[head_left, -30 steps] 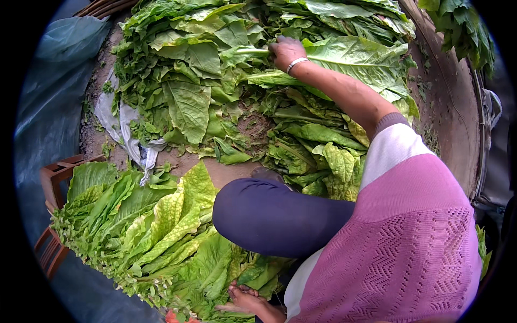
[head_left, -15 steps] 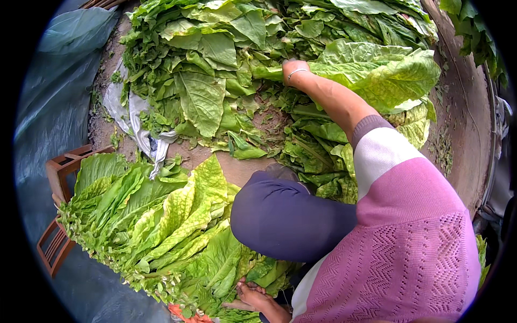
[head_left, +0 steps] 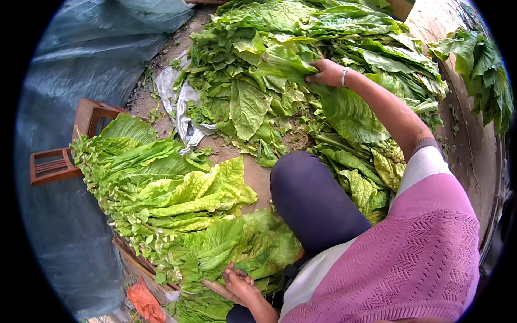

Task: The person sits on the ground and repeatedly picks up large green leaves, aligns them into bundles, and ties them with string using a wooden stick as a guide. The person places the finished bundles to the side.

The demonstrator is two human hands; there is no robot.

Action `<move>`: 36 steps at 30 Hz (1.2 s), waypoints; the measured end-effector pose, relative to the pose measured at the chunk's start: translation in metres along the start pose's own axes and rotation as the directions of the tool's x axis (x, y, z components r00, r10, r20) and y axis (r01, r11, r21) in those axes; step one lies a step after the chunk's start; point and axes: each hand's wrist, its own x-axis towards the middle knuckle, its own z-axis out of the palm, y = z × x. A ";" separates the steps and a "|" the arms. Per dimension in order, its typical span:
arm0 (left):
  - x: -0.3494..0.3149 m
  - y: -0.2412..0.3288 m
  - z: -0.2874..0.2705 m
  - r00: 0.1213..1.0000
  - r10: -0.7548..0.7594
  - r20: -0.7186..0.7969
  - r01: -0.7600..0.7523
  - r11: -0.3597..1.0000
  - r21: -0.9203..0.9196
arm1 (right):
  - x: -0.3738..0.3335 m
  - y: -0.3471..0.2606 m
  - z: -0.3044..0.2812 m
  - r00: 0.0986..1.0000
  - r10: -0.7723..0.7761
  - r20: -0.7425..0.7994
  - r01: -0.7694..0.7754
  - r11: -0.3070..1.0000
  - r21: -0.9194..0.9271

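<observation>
My right hand point(head_left: 325, 72), a bangle on its wrist, is stretched out over a loose heap of big green leaves point(head_left: 280, 64) on the ground. Its fingers are closed on the stem end of one large leaf point(head_left: 350, 110), which hangs toward my knee point(head_left: 312, 199). Low in the view, my left hand point(head_left: 239, 282) is curled on the stem ends of a long stacked row of leaves point(head_left: 177, 199) beside me. A wooden slat point(head_left: 221, 289) lies under that hand.
A blue-grey tarpaulin point(head_left: 70, 81) covers the left side. A small brown wooden stool point(head_left: 59, 161) stands behind the stacked row. A crumpled white sheet point(head_left: 183, 107) lies at the heap's edge. More leaves point(head_left: 479, 70) sit at the far right beyond bare ground point(head_left: 468, 145).
My right hand has taken hold of the large leaf and drawn it nearer and to the right. My left hand has stayed on the stacked row.
</observation>
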 end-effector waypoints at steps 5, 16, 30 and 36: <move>-0.011 0.037 -0.001 0.938 0.219 0.268 -0.174 0.968 -0.181 | -0.026 -0.209 0.045 0.814 -0.375 0.443 0.324 0.927 0.189; -0.045 0.025 -0.043 0.932 0.318 0.174 -0.219 0.877 -0.428 | -0.170 -0.296 0.236 0.063 -0.611 0.789 0.545 0.683 0.485; 0.004 0.052 -0.188 0.922 0.380 0.073 -0.383 0.867 0.320 | -0.183 -0.353 0.329 0.183 -0.840 0.511 0.980 0.112 -0.166; 0.053 -0.012 -0.201 0.732 0.669 0.127 -0.512 0.417 0.751 | -0.190 -0.318 0.380 0.364 -0.487 0.794 0.339 0.863 0.374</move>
